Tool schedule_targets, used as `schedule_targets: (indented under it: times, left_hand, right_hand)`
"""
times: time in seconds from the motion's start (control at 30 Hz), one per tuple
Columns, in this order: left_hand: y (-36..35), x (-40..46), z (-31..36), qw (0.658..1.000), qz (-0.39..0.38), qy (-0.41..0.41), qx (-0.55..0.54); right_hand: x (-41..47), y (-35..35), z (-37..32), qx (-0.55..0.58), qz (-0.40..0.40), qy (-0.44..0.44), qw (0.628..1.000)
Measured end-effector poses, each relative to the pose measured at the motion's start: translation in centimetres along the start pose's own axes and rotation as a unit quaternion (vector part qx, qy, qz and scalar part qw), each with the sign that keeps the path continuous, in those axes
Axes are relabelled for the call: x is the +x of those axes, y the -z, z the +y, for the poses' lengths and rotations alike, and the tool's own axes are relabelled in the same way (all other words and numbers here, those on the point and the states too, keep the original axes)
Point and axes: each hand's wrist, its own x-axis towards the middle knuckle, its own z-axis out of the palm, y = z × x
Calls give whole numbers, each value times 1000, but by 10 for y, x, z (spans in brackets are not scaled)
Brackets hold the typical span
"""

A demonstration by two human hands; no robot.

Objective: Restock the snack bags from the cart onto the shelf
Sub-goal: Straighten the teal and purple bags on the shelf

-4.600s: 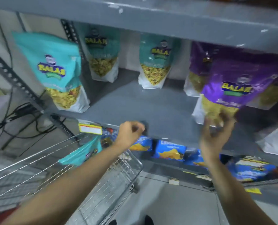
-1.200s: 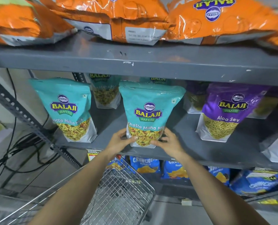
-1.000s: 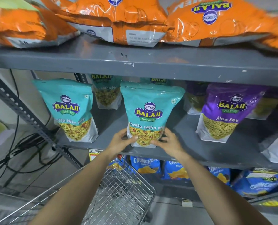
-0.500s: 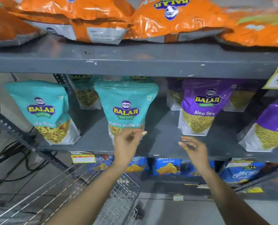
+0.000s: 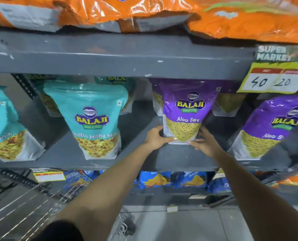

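Observation:
A purple Aloo Sev bag [image 5: 186,110] stands upright on the grey middle shelf [image 5: 141,153]. My left hand [image 5: 156,139] grips its lower left corner and my right hand [image 5: 205,143] presses its lower right corner, so both hold the bag's base. A teal Khatta Mitha bag [image 5: 92,119] stands to the left, free of my hands, with another teal bag [image 5: 2,129] at the far left. A second purple bag [image 5: 269,129] stands at the right. The wire cart [image 5: 31,202] sits at the lower left.
Orange bags [image 5: 144,11] lie on the shelf above, whose front edge [image 5: 118,61] hangs low over the bags. A yellow price tag [image 5: 275,80] hangs at the upper right. Blue bags [image 5: 172,180] fill the shelf below. More bags stand behind the front row.
Both hands left the teal bag and moved right to the purple Aloo Sev bag, now holding its base. The view has shifted right as well.

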Motion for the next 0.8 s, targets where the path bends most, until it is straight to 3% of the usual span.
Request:
schedule_targets:
  times: [0.23,0.8]
  left_hand:
    - [-15,-27,-14,997,57,1,-42]
    - [-21,-63,-17,994,56,-5,-89]
  right_hand:
    - [-15,6,22,-31,-2,-18,999]
    - [-48,4,27,-20,-22,1,1000]
